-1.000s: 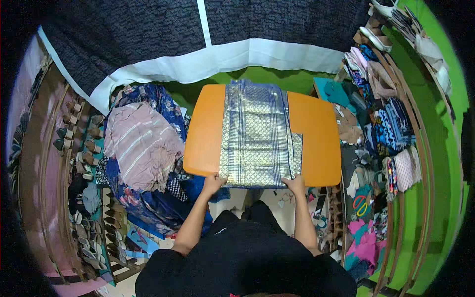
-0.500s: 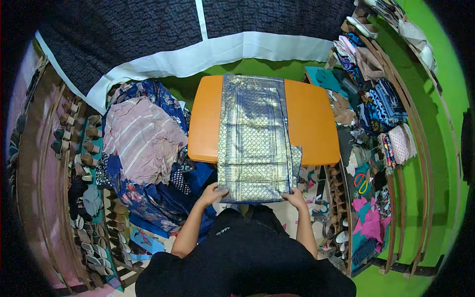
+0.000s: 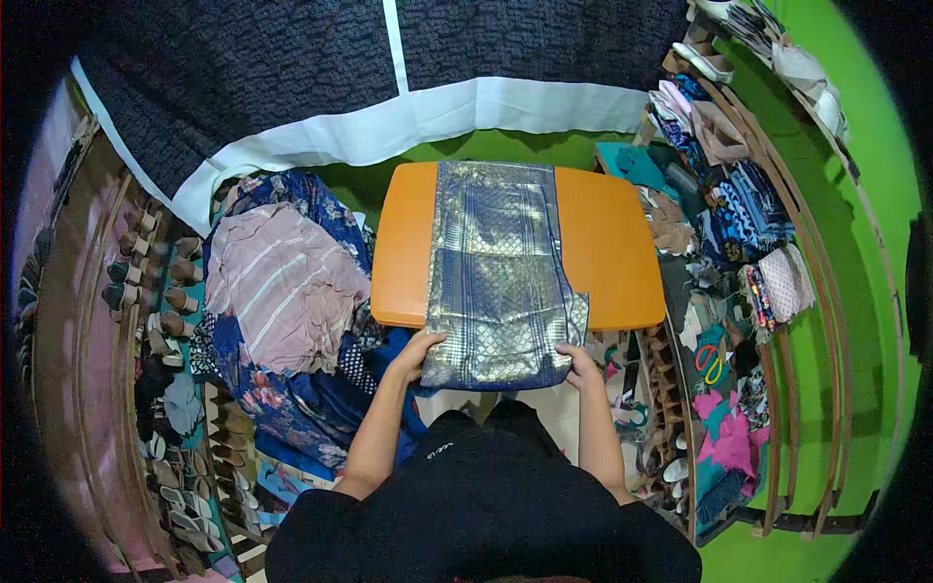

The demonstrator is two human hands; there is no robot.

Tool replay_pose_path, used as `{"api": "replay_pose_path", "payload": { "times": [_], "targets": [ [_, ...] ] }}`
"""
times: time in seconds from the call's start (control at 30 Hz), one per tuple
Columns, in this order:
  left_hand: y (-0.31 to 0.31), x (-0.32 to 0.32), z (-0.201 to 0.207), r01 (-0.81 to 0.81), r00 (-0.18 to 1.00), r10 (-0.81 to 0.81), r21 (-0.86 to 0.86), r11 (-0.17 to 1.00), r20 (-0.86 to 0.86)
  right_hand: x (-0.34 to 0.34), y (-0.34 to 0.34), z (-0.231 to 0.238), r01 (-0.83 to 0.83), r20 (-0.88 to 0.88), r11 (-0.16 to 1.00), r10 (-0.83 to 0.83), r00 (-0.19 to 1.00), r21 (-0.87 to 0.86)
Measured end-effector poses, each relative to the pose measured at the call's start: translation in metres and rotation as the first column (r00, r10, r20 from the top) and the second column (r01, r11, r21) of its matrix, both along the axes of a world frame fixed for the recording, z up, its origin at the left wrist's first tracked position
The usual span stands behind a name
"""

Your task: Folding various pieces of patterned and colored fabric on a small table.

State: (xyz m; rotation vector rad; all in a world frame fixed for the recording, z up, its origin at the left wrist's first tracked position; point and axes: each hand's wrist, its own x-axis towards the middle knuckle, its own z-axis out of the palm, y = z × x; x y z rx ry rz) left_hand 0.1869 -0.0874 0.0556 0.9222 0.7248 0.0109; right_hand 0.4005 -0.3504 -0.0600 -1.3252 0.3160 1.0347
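A long folded cloth [image 3: 496, 262], dark blue with a shiny gold and silver woven pattern, lies lengthwise across the orange table [image 3: 612, 243]. Its near end hangs past the table's front edge, held up toward me. My left hand [image 3: 416, 357] is closed on the left side of that end. On the opposite side, my right hand [image 3: 580, 367] pinches the near right edge, thumb on top. A narrow strip of the cloth's lower layer sticks out on the right, just above my right hand.
Left of the table, a pinkish striped cloth [image 3: 282, 282] lies on a heap of blue floral fabric [image 3: 292, 413]. Shoe racks [image 3: 180, 291] stand along the left. On the right, shelves hold folded cloths [image 3: 748, 214], scissors [image 3: 714, 364] and pink scraps [image 3: 734, 437]. A dark curtain [image 3: 525, 44] hangs behind.
Both hands have moved a little forward, toward the table, with the cloth's near end. The cloth's surface now looks looser and more rippled, and its shine has shifted.
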Motion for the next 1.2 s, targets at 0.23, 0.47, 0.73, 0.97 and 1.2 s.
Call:
{"api": "replay_pose_path", "payload": {
  "times": [0.23, 0.47, 0.73, 0.97, 1.2],
  "targets": [
    [0.052, 0.027, -0.015, -0.078, 0.938, 0.129, -0.167, 0.983, 0.321, 0.019, 0.061, 0.075, -0.024, -0.156, 0.934, 0.085, 0.984, 0.356],
    [0.058, 0.094, 0.038, -0.121, 0.739, 0.333, -0.371, 0.921, 0.586, 0.062, 0.109, 0.062, -0.295, 0.211, 0.888, 0.233, 0.95, 0.351],
    [0.156, 0.195, 0.103, -0.101, 0.525, 0.291, -0.281, 0.955, 0.8, 0.15, 0.184, 0.214, -0.328, 0.351, 0.621, 0.089, 0.932, 0.712],
    [0.227, 0.279, 0.176, -0.3, 0.633, 0.232, -0.042, 0.953, 0.738, 0.273, 0.25, 0.256, -0.472, 0.442, 0.456, 0.179, 0.879, 0.755],
    [0.239, 0.235, 0.003, 0.01, 0.999, 0.003, -0.32, 0.948, 0.039, 0.261, 0.254, 0.095, -0.303, -0.007, 0.846, 0.34, 0.94, 0.44]
  ]
}}
